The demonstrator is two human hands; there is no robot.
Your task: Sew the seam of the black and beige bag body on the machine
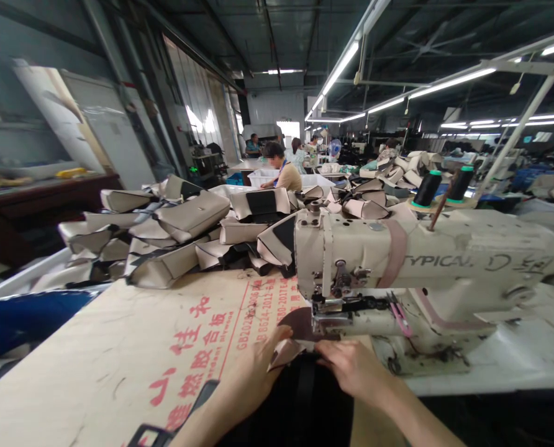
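Note:
My left hand (261,360) is closed on the left end of a beige bag piece (287,352), which looks folded and has a pale edge. From the other side, my right hand (351,367) pinches the same piece near its dark edge. Both hands are just in front of the needle area of a sewing machine (351,248), low over the plywood table (165,335). Black material (305,403) hangs below the piece; whether it belongs to it I cannot tell. Pink-handled thread snips (400,316) rest against the machine's arm.
Beige and black bags (188,217) are heaped along the table's far side. Two black thread cones (426,189) stand on top of the machine. A black strap with a buckle (151,434) lies at the near left. Beyond the heap sits a co-worker (289,177).

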